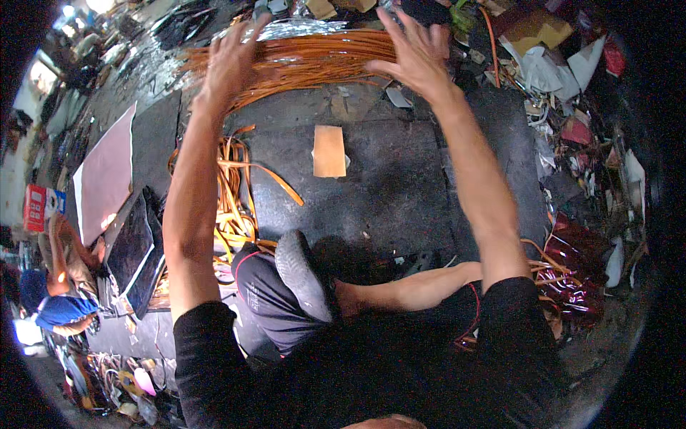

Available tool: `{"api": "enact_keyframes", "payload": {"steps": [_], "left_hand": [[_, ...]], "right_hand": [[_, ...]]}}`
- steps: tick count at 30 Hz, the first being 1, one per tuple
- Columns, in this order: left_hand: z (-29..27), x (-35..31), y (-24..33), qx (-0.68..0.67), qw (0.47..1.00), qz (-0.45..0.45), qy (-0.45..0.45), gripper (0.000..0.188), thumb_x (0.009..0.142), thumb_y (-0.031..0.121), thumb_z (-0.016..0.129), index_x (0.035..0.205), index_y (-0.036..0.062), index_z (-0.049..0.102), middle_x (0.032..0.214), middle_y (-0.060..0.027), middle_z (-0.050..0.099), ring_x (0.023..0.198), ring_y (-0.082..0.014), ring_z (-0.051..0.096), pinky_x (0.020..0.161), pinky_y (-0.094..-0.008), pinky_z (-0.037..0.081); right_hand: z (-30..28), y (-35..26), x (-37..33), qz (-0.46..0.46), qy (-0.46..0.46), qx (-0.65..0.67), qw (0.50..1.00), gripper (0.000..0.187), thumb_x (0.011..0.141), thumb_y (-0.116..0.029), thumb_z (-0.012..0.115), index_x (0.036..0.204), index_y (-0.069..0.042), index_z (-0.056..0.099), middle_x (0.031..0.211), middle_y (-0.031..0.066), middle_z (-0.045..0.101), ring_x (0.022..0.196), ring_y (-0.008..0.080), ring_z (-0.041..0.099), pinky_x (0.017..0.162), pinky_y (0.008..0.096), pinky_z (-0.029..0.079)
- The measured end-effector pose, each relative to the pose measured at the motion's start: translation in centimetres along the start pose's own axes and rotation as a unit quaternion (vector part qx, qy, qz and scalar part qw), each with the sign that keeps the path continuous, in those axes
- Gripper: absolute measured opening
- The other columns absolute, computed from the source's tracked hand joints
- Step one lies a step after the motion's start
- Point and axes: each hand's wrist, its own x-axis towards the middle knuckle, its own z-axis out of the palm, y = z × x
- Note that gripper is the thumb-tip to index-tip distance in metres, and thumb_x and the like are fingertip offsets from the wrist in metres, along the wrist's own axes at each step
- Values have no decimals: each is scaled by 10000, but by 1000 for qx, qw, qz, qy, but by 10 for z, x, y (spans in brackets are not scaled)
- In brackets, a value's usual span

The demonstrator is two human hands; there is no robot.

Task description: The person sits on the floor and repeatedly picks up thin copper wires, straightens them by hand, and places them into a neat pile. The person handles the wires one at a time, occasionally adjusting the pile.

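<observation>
Both my arms reach forward to a long bundle of thin orange-brown strips (321,61) lying crosswise on the floor. My left hand (232,64) is over the bundle's left end with its fingers apart. Above the right end is my right hand (416,56), fingers and thumb spread. Neither hand grips anything; whether the palms touch the strips I cannot tell. Clear shiny film (304,28) lies along the bundle's far side. Nearer to me, a small tan cardboard piece (329,151) rests on the dark mat (386,179). A loose heap of flat orange strips (232,189) lies beside my left forearm.
Scraps and crumpled white sheets (550,71) cover the right side, with dark red shiny film (575,264) near my right elbow. At left stand a pale sheet (106,175) and a black panel (136,250). Another person (64,286) sits at far left by a red box (36,207).
</observation>
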Motion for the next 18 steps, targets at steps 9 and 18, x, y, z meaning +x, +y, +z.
{"api": "enact_keyframes", "payload": {"steps": [9,18], "left_hand": [[10,-161,64,-449,810,-299,-229,399,865,229,693,1179,-3,614,1127,-159,662,1072,-263,621,935,-356,464],[-58,-152,226,-601,691,-240,-323,363,903,215,660,1225,57,602,1132,-103,661,1047,-205,619,943,-336,462]], "right_hand": [[-32,-96,-167,130,-318,341,875,421,856,-281,674,1182,-29,590,1119,170,634,1055,339,597,902,424,461],[-193,-60,-310,441,-163,241,849,163,887,-108,638,1019,-12,642,892,115,677,803,206,650,757,325,505]]}}
